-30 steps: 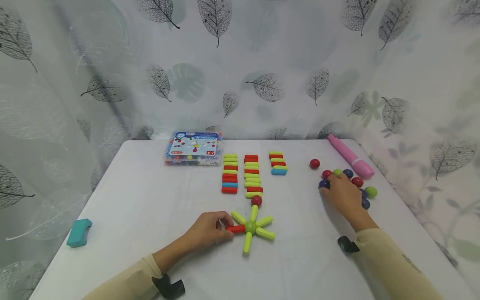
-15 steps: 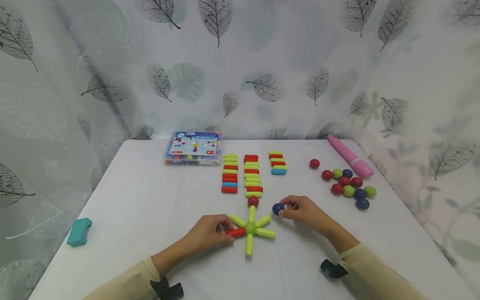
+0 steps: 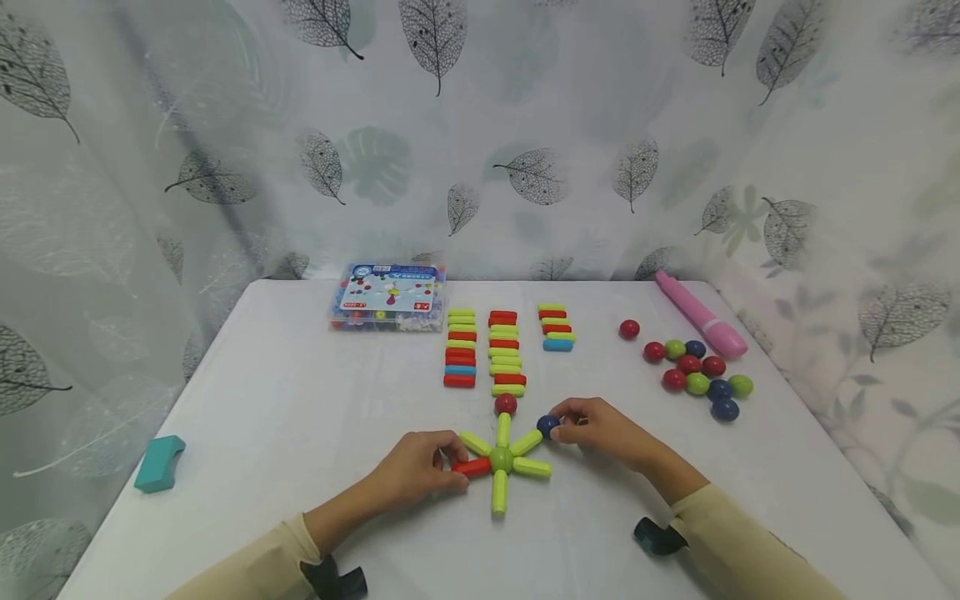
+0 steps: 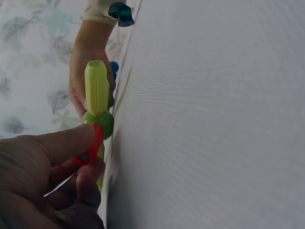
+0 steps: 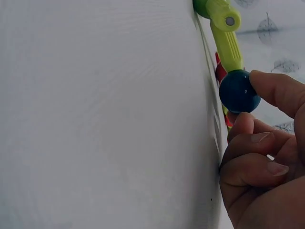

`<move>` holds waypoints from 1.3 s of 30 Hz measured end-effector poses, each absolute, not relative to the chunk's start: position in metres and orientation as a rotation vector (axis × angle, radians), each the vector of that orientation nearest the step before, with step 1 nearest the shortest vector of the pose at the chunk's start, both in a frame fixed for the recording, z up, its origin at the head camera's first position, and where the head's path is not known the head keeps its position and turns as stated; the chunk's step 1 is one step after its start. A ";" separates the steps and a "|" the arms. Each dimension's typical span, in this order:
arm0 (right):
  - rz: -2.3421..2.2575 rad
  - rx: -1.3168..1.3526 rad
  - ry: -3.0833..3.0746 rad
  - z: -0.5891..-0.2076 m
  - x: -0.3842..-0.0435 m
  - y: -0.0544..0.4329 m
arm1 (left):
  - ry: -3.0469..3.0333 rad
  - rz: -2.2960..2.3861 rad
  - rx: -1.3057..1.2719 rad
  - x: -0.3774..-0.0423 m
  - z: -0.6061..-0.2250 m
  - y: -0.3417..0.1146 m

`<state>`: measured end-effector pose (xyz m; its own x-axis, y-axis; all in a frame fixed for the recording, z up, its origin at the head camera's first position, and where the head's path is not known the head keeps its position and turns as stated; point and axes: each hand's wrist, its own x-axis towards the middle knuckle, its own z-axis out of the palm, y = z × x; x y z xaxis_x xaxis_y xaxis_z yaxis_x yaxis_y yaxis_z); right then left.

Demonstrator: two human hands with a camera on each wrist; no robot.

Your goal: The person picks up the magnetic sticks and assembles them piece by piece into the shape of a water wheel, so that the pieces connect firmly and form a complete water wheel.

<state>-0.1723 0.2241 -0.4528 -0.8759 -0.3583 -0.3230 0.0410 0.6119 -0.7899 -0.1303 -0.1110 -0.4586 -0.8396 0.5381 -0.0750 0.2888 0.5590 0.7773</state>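
My left hand point(image 3: 420, 465) pinches a red rod point(image 3: 472, 467) between thumb and fingers. That rod is one arm of a star-shaped figure around a green ball point(image 3: 501, 458); its other arms are several yellow-green rods point(image 3: 532, 467). A red ball point(image 3: 506, 404) sits at the tip of the far arm. Between the thumb and fingers of my right hand point(image 3: 600, 429) is a blue ball point(image 3: 548, 427). In the right wrist view the blue ball point(image 5: 239, 91) meets the end of a yellow-green rod point(image 5: 228, 50), and the rod's inner end leads to the green ball.
Rows of short coloured rods point(image 3: 505, 343) lie beyond the star. Loose balls point(image 3: 697, 382) and a pink tapered tool point(image 3: 701, 314) are at the right. A clear parts box point(image 3: 387, 297) stands at the back, and a teal block point(image 3: 159, 463) near the left edge.
My right hand has picked a blue ball from the right-hand group and brought it left to the star's upper-right arm. My left hand keeps its grip; the star has turned slightly.
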 end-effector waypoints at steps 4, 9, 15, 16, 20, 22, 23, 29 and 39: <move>-1.176 -0.267 2.368 -0.450 -0.172 0.224 | 2.487 1.165 0.681 -0.130 -0.458 -0.111; -1.134 -0.277 2.406 -0.444 -0.173 0.231 | 2.465 1.157 0.707 -0.129 -0.455 -0.111; -1.125 -0.182 2.634 -0.431 -0.186 0.261 | 2.461 1.169 0.690 -0.132 -0.452 -0.115; -1.126 -0.152 2.670 -0.429 -0.189 0.266 | 2.478 1.176 0.670 -0.133 -0.452 -0.116; -1.083 -0.021 2.821 -0.423 -0.197 0.287 | 2.578 1.175 0.627 -0.142 -0.452 -0.116; -1.045 0.065 2.913 -0.419 -0.198 0.299 | 2.594 1.160 0.640 -0.146 -0.453 -0.116; -1.014 0.106 2.962 -0.418 -0.199 0.306 | 2.590 1.149 0.656 -0.148 -0.453 -0.116; -0.750 0.224 3.163 -0.414 -0.202 0.343 | 2.522 1.102 0.711 -0.154 -0.455 -0.116; -0.380 0.122 3.106 -0.415 -0.223 0.345 | 2.512 1.110 0.710 -0.148 -0.460 -0.117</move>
<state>-0.2232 0.3447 -0.4146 -0.9969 0.0761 -0.0195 0.0786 0.9675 -0.2405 -0.1475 -0.1170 -0.4599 -0.8313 0.5508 -0.0746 0.3159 0.5785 0.7520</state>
